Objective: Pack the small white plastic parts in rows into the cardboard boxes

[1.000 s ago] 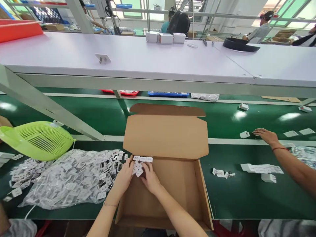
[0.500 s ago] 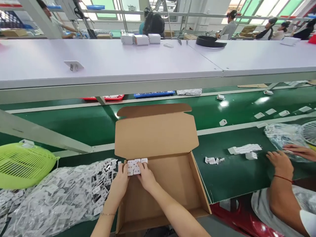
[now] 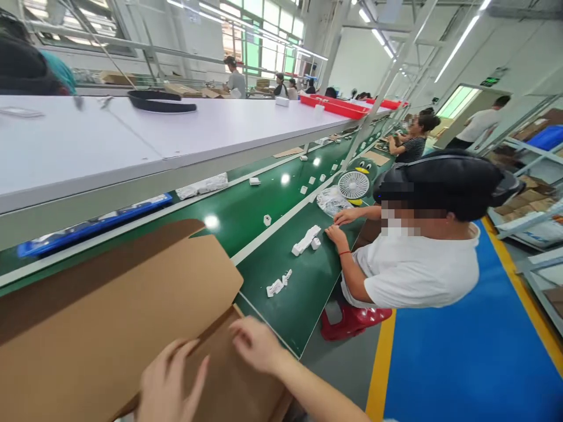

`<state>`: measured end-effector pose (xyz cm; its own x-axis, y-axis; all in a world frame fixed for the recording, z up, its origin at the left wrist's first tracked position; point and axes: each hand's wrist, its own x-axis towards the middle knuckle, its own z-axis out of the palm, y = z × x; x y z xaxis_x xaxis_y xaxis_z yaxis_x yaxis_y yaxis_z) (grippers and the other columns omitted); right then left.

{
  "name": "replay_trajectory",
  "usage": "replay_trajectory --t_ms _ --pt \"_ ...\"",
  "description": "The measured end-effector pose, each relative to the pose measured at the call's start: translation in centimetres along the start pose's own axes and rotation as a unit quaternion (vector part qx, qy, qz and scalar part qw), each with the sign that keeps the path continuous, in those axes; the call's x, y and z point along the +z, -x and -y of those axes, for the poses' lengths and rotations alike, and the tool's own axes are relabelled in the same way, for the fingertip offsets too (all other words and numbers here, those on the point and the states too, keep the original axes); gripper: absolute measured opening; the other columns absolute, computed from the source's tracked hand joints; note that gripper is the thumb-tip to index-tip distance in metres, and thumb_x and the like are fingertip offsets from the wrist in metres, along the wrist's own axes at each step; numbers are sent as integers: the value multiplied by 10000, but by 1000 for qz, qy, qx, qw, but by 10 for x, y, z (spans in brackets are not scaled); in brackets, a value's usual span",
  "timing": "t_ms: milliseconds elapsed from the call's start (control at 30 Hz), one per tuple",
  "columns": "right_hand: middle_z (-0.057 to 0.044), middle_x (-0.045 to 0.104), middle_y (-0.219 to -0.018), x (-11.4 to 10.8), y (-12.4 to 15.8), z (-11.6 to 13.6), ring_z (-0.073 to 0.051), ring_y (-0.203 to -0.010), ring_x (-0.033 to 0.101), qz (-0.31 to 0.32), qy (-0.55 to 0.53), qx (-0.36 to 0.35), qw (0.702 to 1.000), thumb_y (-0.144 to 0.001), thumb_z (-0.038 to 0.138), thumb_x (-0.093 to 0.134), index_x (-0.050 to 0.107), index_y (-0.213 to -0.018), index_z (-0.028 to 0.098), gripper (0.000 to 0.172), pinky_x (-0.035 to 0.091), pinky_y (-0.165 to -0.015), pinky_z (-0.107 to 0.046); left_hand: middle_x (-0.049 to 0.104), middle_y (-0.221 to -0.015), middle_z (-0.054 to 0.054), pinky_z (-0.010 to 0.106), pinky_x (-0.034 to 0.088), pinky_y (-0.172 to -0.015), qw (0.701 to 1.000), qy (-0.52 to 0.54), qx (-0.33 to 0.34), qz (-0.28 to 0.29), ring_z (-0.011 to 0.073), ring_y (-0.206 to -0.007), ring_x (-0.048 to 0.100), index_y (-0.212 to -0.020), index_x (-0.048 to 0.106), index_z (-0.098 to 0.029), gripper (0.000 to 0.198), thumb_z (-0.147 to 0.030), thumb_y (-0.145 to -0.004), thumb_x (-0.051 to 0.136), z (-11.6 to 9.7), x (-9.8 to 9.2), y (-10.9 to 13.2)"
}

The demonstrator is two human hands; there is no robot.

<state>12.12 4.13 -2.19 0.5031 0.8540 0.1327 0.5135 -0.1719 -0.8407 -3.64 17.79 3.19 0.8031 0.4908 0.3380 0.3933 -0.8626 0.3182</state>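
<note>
My left hand (image 3: pixel 172 381) is above the open cardboard box (image 3: pixel 215 375), its fingers spread with nothing in them. My right hand (image 3: pixel 259 347) hovers by the right inner wall of the box, fingers loosely bent and slightly apart, and I see nothing in it. The brown lid (image 3: pixel 132 305) stands folded back behind both hands. Most of the box's left side is out of view or behind my left hand. A sliver of something white (image 3: pixel 127 417) shows at the bottom edge, too little to name.
On the green bench to the right lie small white pieces (image 3: pixel 278 284) and a row of white boxes (image 3: pixel 307 240). A co-worker in a white shirt (image 3: pixel 422 264) sits there. White boxes ride the green belt (image 3: pixel 246 205). A blue tray (image 3: pixel 97 225) sits under the white shelf (image 3: pixel 109 158).
The view has swung right and up. My hands have come apart and off the small white pieces they were holding together at the box's far left corner. My right hand is now near the right wall.
</note>
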Motion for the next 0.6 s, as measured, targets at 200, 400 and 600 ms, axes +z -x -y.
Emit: replay_trajectory --t_ms 200,400,600 --pt "-152 449 -1146 -153 -45 -145 -254 -1059 455 -289 202 201 914 -718 108 428 438 -1182 120 464 403 -894 -408 469 -1209 71 285 479 -743 979 72 53 185 210 -1087 470 -1108 489 -236 365 -405 -786 459 -139 137 -172" --pt "-119 226 -1363 -219 -95 -223 -317 -1193 341 -188 319 216 903 -604 28 505 313 -1313 249 767 414 -880 -425 429 -1254 132 320 470 -733 965 14 6 262 262 -1080 464 -1294 305 -181 773 -495 -656 607 -194 256 -259" --pt "-99 337 -1248 -236 -109 -238 -202 -983 551 -112 194 163 961 -724 108 431 416 -1229 221 518 464 -835 -342 561 -1084 80 283 435 -711 958 37 4 286 217 -994 507 -1254 338 -246 532 -377 -772 521 -211 284 -268"
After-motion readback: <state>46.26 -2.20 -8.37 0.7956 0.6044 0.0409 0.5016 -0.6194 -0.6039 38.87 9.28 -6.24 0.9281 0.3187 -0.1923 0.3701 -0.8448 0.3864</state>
